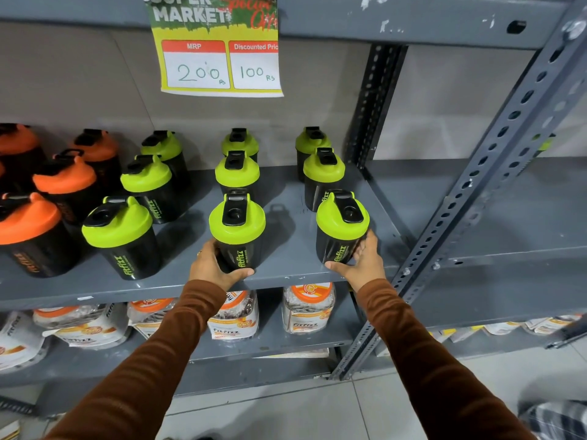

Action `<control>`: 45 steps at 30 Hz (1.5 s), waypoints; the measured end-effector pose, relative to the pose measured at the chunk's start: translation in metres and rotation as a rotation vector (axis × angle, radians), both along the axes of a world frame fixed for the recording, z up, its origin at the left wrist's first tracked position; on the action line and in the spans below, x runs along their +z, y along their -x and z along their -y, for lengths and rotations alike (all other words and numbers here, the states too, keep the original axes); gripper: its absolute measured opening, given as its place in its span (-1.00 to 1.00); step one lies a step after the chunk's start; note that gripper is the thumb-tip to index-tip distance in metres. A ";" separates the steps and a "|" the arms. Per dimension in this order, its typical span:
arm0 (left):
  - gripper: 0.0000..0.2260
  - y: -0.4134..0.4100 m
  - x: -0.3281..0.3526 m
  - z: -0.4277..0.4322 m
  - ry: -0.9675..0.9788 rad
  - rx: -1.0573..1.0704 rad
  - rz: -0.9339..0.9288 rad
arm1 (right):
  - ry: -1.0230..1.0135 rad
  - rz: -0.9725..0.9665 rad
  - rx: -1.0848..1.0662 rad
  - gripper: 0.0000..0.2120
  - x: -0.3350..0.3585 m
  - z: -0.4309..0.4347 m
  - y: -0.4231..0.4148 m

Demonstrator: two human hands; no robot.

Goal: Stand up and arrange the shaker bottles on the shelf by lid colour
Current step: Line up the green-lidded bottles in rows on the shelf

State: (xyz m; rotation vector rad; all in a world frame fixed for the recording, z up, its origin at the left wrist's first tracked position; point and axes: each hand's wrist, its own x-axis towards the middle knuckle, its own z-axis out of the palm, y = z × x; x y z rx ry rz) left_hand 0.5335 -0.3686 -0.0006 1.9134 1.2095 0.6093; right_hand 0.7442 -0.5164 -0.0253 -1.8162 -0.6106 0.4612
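Left hand (pixel 212 265) wrapped round one green bottle (pixel 237 231), right hand (pixel 362 258) round another (pixel 341 228), both at the shelf (pixel 286 274) front edge near 6 o'clock; could tip off if pulled or bumped.

You get bright, even light from above; the bottles (pixel 237 230) cast soft shadows on the glossy shelf (pixel 286 274). Wide-angle distortion bends the uprights (pixel 476 198), and the frame's edges blur.
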 end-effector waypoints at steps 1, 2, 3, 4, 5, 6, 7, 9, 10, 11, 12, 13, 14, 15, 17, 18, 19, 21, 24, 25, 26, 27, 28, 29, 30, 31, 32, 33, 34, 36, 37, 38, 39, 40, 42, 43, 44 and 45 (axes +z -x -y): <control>-0.32 0.000 0.000 0.000 0.001 -0.002 0.000 | 0.001 0.003 0.000 -0.07 -0.001 0.000 0.000; -0.32 0.000 0.000 0.000 0.003 -0.004 0.000 | -0.001 0.006 0.003 -0.08 -0.001 0.000 -0.001; -0.32 -0.001 0.000 0.000 0.007 -0.005 0.001 | -0.004 0.006 0.004 -0.09 -0.002 0.000 -0.001; -0.32 -0.001 0.000 0.000 0.009 -0.006 0.004 | -0.004 0.007 0.005 -0.09 -0.002 0.000 -0.001; -0.32 -0.001 0.001 0.000 0.011 -0.007 0.005 | -0.005 0.009 0.004 -0.10 -0.002 0.000 -0.002; -0.32 -0.001 0.001 0.000 0.013 -0.008 0.005 | -0.006 0.013 0.004 -0.10 -0.001 0.000 -0.002; -0.32 0.000 0.001 0.000 0.015 -0.008 0.004 | -0.010 0.015 0.006 -0.10 -0.001 0.000 -0.002; -0.31 0.000 0.000 -0.001 0.017 -0.010 0.004 | -0.015 0.018 0.007 -0.10 -0.001 0.001 -0.002; -0.31 0.000 0.000 -0.001 0.016 -0.011 0.003 | -0.016 0.019 0.008 -0.10 -0.001 0.001 -0.001; -0.31 0.000 0.000 -0.001 0.012 -0.013 0.002 | -0.020 0.018 0.009 -0.10 -0.001 0.001 -0.001; -0.31 0.000 -0.001 -0.001 0.010 -0.013 0.001 | -0.023 0.017 0.010 -0.11 -0.001 0.001 -0.002; -0.31 0.000 -0.001 -0.001 0.009 -0.013 0.001 | -0.025 0.015 0.010 -0.11 0.000 0.001 -0.002; -0.31 0.000 -0.001 -0.001 0.009 -0.012 0.003 | -0.027 0.014 0.012 -0.11 -0.001 0.000 -0.002; -0.31 0.000 -0.001 -0.001 0.009 -0.011 0.004 | -0.028 0.010 0.013 -0.10 -0.001 0.000 -0.002; -0.31 -0.001 0.000 -0.001 0.006 -0.012 0.004 | -0.030 0.001 0.013 -0.10 -0.003 0.000 -0.003; -0.31 -0.001 0.000 -0.001 0.003 -0.012 0.004 | -0.032 0.002 0.014 -0.10 -0.004 0.000 -0.004; -0.31 -0.001 0.000 -0.001 0.000 -0.012 0.004 | -0.033 0.001 0.017 -0.10 -0.005 0.000 -0.004; -0.31 0.000 -0.001 -0.001 0.000 -0.014 0.009 | -0.035 -0.006 0.024 -0.11 -0.005 0.000 -0.005; -0.31 0.000 -0.002 -0.002 0.006 -0.011 0.009 | -0.061 -0.024 0.039 -0.12 -0.004 0.000 -0.005; -0.31 0.000 -0.002 -0.003 0.005 -0.011 0.009 | -0.057 -0.023 0.039 -0.12 -0.005 0.000 -0.005; -0.31 0.000 -0.003 -0.003 0.004 -0.012 0.010 | -0.053 -0.021 0.041 -0.11 -0.006 -0.001 -0.006; -0.31 0.000 -0.002 -0.003 0.004 -0.012 0.013 | -0.049 -0.020 0.041 -0.11 -0.007 -0.001 -0.006; -0.31 -0.001 -0.003 -0.003 0.005 -0.011 0.015 | -0.044 -0.018 0.041 -0.11 -0.008 -0.002 -0.007; -0.31 -0.001 -0.003 -0.003 0.003 -0.009 0.017 | -0.041 -0.014 0.041 -0.11 -0.009 -0.002 -0.007; -0.31 -0.001 -0.003 -0.003 0.001 -0.009 0.019 | -0.040 -0.006 0.040 -0.11 -0.009 -0.003 -0.007; -0.31 -0.001 -0.004 -0.004 -0.001 -0.010 0.021 | -0.041 0.002 0.039 -0.10 -0.009 -0.003 -0.007; -0.31 -0.001 -0.004 -0.004 -0.002 -0.012 0.024 | -0.042 0.007 0.037 -0.08 -0.009 -0.003 -0.006; -0.31 -0.001 -0.005 -0.004 -0.006 -0.015 0.026 | -0.045 0.008 0.038 -0.05 -0.008 -0.003 -0.006; -0.30 -0.001 -0.005 -0.004 -0.017 -0.021 0.029 | -0.054 0.009 0.041 -0.01 -0.007 -0.002 -0.006; -0.27 0.001 -0.007 -0.005 -0.057 -0.049 0.055 | -0.105 0.003 0.028 0.07 -0.004 0.000 0.000; -0.25 0.003 -0.009 -0.006 -0.080 -0.067 0.080 | -0.144 -0.004 -0.004 0.08 -0.003 0.001 0.005; -0.23 0.005 -0.011 -0.006 -0.100 -0.084 0.111 | -0.181 0.007 -0.068 0.06 -0.002 0.002 0.012; -0.20 0.008 -0.014 -0.006 -0.115 -0.098 0.140 | -0.204 0.052 -0.164 0.00 -0.001 0.003 0.022; -0.20 0.012 -0.018 -0.004 -0.125 -0.104 0.161 | -0.223 0.134 -0.267 -0.09 -0.002 0.004 0.033; -0.29 0.025 -0.028 0.001 -0.138 -0.072 0.194 | -0.265 0.370 -0.402 -0.27 -0.004 0.004 0.058; -0.39 0.032 -0.032 0.005 -0.154 -0.040 0.228 | -0.295 0.480 -0.410 -0.36 -0.002 0.000 0.072; -0.49 0.039 -0.037 0.006 -0.183 -0.001 0.269 | -0.333 0.571 -0.373 -0.45 -0.001 -0.005 0.085; -0.57 0.047 -0.041 0.007 -0.227 0.045 0.303 | -0.380 0.663 -0.302 -0.52 0.002 -0.013 0.100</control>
